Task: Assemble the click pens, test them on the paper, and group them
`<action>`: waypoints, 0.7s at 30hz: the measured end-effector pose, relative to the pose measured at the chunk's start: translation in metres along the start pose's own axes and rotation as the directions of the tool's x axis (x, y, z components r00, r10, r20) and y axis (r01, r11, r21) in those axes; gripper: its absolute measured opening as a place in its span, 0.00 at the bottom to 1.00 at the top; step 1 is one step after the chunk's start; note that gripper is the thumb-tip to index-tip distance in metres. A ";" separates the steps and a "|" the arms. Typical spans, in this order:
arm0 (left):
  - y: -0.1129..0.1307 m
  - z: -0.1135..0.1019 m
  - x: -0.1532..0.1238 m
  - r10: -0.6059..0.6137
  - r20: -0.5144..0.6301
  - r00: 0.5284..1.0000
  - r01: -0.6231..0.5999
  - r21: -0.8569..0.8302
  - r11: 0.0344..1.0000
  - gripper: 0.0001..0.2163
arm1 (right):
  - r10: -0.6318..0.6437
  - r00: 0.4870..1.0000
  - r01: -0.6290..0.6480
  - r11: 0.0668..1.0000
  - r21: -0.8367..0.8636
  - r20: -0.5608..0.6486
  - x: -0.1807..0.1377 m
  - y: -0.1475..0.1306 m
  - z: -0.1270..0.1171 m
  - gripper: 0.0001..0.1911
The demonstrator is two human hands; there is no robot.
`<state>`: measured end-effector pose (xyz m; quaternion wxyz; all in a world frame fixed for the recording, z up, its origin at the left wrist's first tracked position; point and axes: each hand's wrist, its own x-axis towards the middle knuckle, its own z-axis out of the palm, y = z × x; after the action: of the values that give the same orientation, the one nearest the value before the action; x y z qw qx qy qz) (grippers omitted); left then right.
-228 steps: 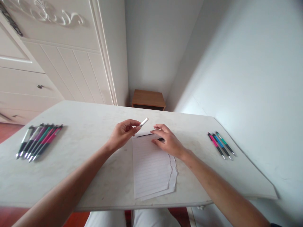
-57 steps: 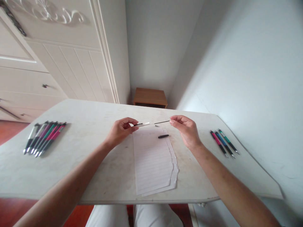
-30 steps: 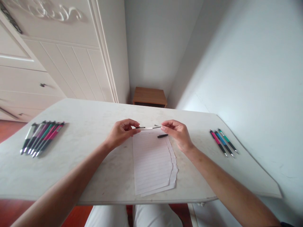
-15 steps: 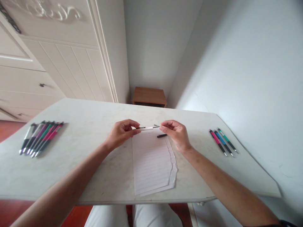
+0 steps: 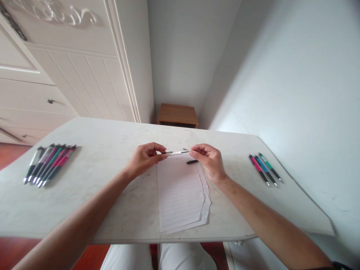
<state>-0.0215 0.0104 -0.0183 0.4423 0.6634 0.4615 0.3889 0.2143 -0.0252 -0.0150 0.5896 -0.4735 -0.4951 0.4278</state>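
Observation:
My left hand pinches a white pen barrel above the top of some lined paper sheets. My right hand pinches the end of a thin black refill that sits mostly inside the barrel. A short black pen part lies on the paper just below my right fingers. A tiny grey piece rests on the table behind the barrel.
Several pens lie in a row on the white table at the left. Three pens lie at the right near the wall. A wooden stand sits beyond the table's far edge.
My right hand has moved left toward my left hand, and the black refill has slid further into the white barrel since two seconds ago. Little has changed in the last half second.

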 end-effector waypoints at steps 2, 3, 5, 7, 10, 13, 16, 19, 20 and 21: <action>0.000 0.000 0.000 -0.007 0.008 1.000 0.007 -0.021 1.000 0.18 | -0.013 1.000 0.012 1.000 -0.020 -0.022 0.000 0.002 0.000 0.12; 0.001 0.000 0.000 -0.009 0.011 1.000 0.009 -0.031 0.999 0.18 | -0.015 0.999 0.014 1.000 -0.027 -0.033 0.000 0.002 0.001 0.12; 0.001 0.000 -0.001 -0.011 0.013 1.000 0.012 -0.038 0.999 0.18 | -0.008 0.999 0.007 1.000 -0.020 -0.048 0.000 0.002 0.001 0.12; 0.001 0.000 -0.001 -0.012 0.003 1.000 0.012 -0.029 0.999 0.18 | 0.015 0.999 -0.014 1.000 0.009 -0.048 0.000 0.002 0.002 0.13; 0.002 -0.001 -0.002 -0.010 -0.020 1.000 0.009 -0.006 1.000 0.17 | 0.052 0.998 -0.051 0.997 0.051 -0.025 0.000 0.001 0.003 0.13; 0.003 -0.002 -0.002 0.003 -0.035 0.999 -0.001 0.041 0.999 0.15 | 0.080 0.997 -0.081 0.995 0.051 0.012 -0.001 0.002 0.004 0.14; 0.004 -0.001 -0.002 0.039 -0.034 0.999 -0.036 0.096 0.995 0.13 | 0.093 0.994 -0.093 0.996 0.009 0.054 -0.001 0.006 0.004 0.14; 0.006 0.000 -0.002 0.069 -0.021 0.997 -0.065 0.143 0.988 0.12 | 0.094 0.992 -0.091 0.995 -0.038 0.085 -0.001 0.011 0.004 0.14; 0.006 0.000 -0.002 0.070 -0.019 0.997 -0.066 0.150 0.986 0.12 | 0.090 0.992 -0.085 0.995 -0.054 0.093 -0.001 0.012 0.004 0.14; 0.006 0.000 -0.002 0.067 -0.017 0.998 -0.063 0.151 0.986 0.12 | 0.082 0.992 -0.074 0.994 -0.074 0.100 -0.002 0.013 0.004 0.14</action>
<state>-0.0202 0.0070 -0.0126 0.3728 0.7052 0.4727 0.3746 0.2094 -0.0236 -0.0280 0.5293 -0.4902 -0.5206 0.4567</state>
